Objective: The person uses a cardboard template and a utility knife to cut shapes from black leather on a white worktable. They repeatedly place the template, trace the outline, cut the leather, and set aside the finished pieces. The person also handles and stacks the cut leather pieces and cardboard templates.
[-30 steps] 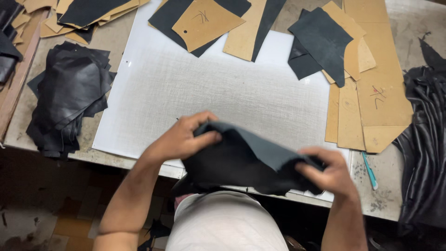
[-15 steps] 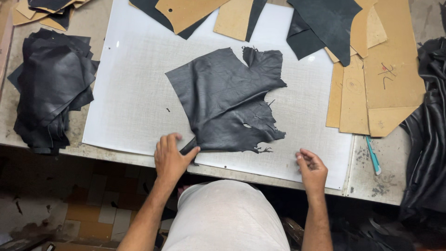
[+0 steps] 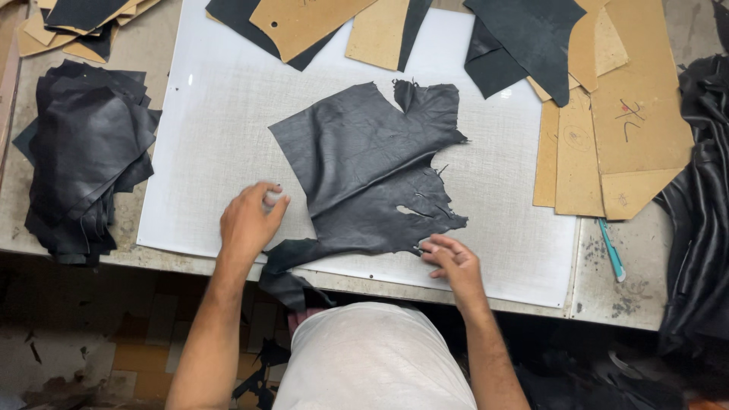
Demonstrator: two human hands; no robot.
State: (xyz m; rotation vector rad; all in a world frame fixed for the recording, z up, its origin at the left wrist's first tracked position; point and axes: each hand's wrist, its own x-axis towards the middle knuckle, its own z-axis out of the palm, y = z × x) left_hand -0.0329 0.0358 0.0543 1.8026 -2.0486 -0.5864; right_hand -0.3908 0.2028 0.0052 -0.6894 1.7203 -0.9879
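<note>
A ragged piece of black leather (image 3: 372,167) lies spread flat on a white cutting board (image 3: 213,121). Its lower left tail hangs over the board's front edge. My left hand (image 3: 249,220) rests on the board just left of the leather, fingers loosely curled, holding nothing. My right hand (image 3: 449,260) touches the leather's torn lower right edge with spread fingertips.
A pile of black leather pieces (image 3: 80,156) sits at the left of the table. Tan cardboard patterns (image 3: 607,129) and more black pieces (image 3: 531,38) lie along the back and right. A teal pen (image 3: 611,250) lies near the right front. Dark leather (image 3: 702,205) drapes at the far right.
One second ago both hands held the leather bunched at the table edge. It now lies spread on the board, and both hands have moved up beside its lower edge.
</note>
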